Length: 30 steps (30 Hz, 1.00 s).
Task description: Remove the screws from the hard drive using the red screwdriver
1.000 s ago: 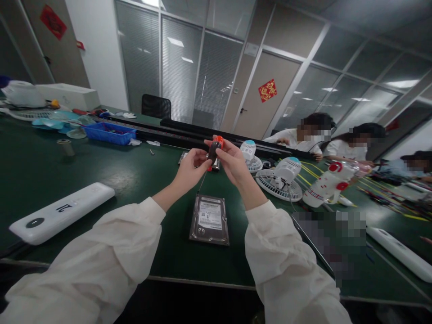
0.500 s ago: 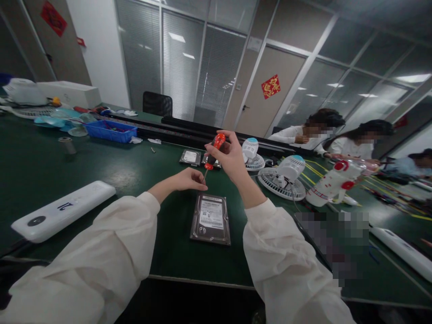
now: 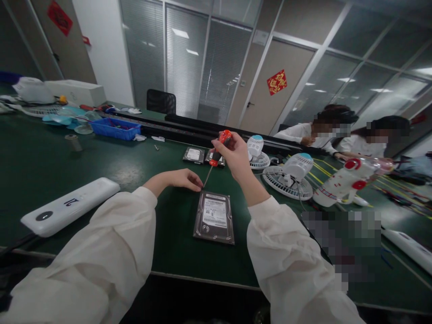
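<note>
1. Head view: right hand [image 3: 238,158], fingers closed round the red-and-black screwdriver [image 3: 218,152]. Its shaft slants down toward the far left corner of the hard drive [image 3: 215,217], which lies flat on the green worktop [image 3: 135,171].
2. Left hand [image 3: 182,179] rests beside the tip. Its fingers are drawn together; grip cannot be told.

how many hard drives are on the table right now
3. The nearest hard drive lies between the person's arms. A second hard drive lies farther back, and a third hard drive beside it is partly hidden by the screwdriver. Others may be hidden.
</note>
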Motion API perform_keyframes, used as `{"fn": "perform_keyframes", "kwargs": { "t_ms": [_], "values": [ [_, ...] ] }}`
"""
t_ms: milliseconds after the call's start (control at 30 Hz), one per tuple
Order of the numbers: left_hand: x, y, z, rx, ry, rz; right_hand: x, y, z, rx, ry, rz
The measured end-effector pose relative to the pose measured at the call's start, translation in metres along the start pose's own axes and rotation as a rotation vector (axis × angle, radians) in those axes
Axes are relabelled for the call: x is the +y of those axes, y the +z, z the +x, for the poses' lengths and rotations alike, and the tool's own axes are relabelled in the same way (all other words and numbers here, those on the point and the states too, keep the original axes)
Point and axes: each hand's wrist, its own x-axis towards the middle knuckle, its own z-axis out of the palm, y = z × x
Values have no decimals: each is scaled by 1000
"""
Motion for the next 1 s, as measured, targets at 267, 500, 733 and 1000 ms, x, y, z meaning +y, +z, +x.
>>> {"fn": "perform_keyframes", "kwargs": {
  "t_ms": [267,500,733,1000],
  "values": [
    [-1,1,-2,-90,-63,109,5,-2,2,-103,60,46],
    [-2,4,-7,-102,-37,132,3,-10,4,-60,-66,-193],
    [-5,7,-8,-86,-15,121,6,-12,5,-207,8,-84],
    [-4,8,-10,-65,-10,79,6,-8,3,-182,-79,-195]
  ]
}}
